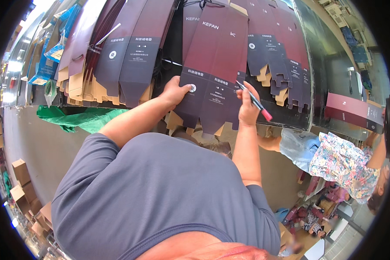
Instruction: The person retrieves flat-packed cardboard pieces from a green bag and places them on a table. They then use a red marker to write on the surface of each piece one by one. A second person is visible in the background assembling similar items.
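Observation:
A flattened carton, maroon above and dark grey below, lies in front of me with its cut flaps hanging over the table's near edge. My left hand grips its left side, thumb on the printed face and the other fingers hidden behind. Closed around a slim marker pen with a pinkish-red end, my right hand is at the carton's right edge. The pen's other end points up toward the carton; whether it touches is too small to tell.
Flattened cartons are stacked to the left and right. Black cords lie between. Blue packages stand far left, and green sheeting hangs below the table. A person in a floral shirt stands right, near a maroon box.

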`<control>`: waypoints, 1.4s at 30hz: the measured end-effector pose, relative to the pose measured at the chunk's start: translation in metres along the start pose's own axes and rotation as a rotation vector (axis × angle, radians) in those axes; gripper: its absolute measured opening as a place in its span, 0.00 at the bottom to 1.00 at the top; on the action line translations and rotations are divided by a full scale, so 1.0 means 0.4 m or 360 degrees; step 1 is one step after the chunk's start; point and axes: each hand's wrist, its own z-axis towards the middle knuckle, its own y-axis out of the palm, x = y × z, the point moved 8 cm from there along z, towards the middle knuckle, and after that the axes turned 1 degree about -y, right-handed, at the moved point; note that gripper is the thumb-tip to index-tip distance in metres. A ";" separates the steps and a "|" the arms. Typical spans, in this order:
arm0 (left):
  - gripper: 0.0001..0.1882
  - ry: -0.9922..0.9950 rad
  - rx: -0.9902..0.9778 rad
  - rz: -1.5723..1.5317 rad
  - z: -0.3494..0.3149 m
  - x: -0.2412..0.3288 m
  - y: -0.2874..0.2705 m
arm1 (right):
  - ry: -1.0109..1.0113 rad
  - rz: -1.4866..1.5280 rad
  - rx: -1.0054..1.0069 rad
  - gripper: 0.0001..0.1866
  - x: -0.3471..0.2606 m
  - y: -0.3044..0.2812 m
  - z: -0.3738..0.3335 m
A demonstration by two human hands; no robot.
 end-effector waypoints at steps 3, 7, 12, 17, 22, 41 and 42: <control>0.17 -0.0016 0.0009 -0.0043 0.005 -0.008 -0.003 | -0.0060 -0.0232 -0.0155 0.09 0.044 0.040 0.009; 0.17 -0.0042 0.0020 -0.0030 0.000 -0.004 -0.004 | -0.0241 -0.0433 -0.0159 0.07 0.077 0.038 0.008; 0.18 -0.0061 0.0001 -0.0063 0.007 -0.007 -0.005 | -0.0188 -0.0400 -0.0131 0.07 0.092 0.019 -0.004; 0.19 -0.0065 -0.0035 0.0000 0.004 0.000 -0.004 | -0.0224 -0.0491 -0.0158 0.08 0.079 0.030 -0.006; 0.20 -0.0077 -0.0043 -0.0016 -0.006 0.011 0.001 | -0.0284 -0.0618 -0.0196 0.08 0.066 0.045 -0.007; 0.22 0.1507 -0.1118 0.0406 -0.298 0.416 0.143 | 0.0140 0.1401 0.1059 0.09 0.126 -0.252 0.022; 0.21 0.1340 -0.1030 0.0378 -0.255 0.378 0.174 | 0.0086 0.1488 0.0979 0.09 0.114 -0.275 0.028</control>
